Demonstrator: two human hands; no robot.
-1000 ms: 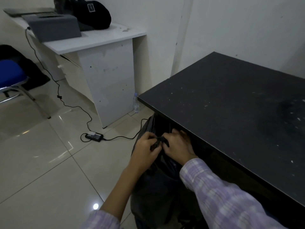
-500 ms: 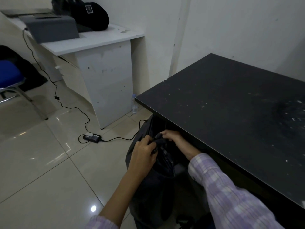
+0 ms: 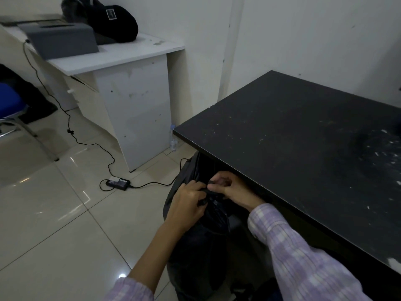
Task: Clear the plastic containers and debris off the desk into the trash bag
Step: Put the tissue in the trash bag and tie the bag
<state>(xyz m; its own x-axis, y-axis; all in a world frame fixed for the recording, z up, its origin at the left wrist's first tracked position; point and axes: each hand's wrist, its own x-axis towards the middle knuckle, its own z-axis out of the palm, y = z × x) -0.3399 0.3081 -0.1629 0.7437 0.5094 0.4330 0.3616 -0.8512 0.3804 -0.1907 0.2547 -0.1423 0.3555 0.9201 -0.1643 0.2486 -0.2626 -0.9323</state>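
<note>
The black desk (image 3: 303, 153) is filling the right side of the view, its dark top lying bare except for pale specks and crumbs of debris (image 3: 382, 153) scattered toward its right end. Left of the black desk and farther back, a white desk (image 3: 121, 59) is standing against the wall, carrying a grey box-shaped device (image 3: 63, 40) and a black bag (image 3: 112, 22). Well left of the black desk, the blue seat of a chair (image 3: 8, 101) is showing at the frame's edge.

Just below the black desk's near edge, at its left corner, the black trash bag (image 3: 195, 246) is standing on the tiled floor, its neck gathered together at the top. Both hands are working at that neck, close under the black desk's edge. The left hand (image 3: 186, 203) is gripping the bunched plastic with curled fingers. The right hand (image 3: 230, 190), in a lilac checked sleeve (image 3: 303, 257), is pinching a strip of the same plastic; the two hands are nearly touching.

On the floor left of the black desk, a black power adapter (image 3: 118, 183) is lying with its cable (image 3: 65, 114) running up toward the white desk. Beside the black desk's far left corner, a small clear water bottle (image 3: 173, 137) is standing on the floor against the white desk's panel.
</note>
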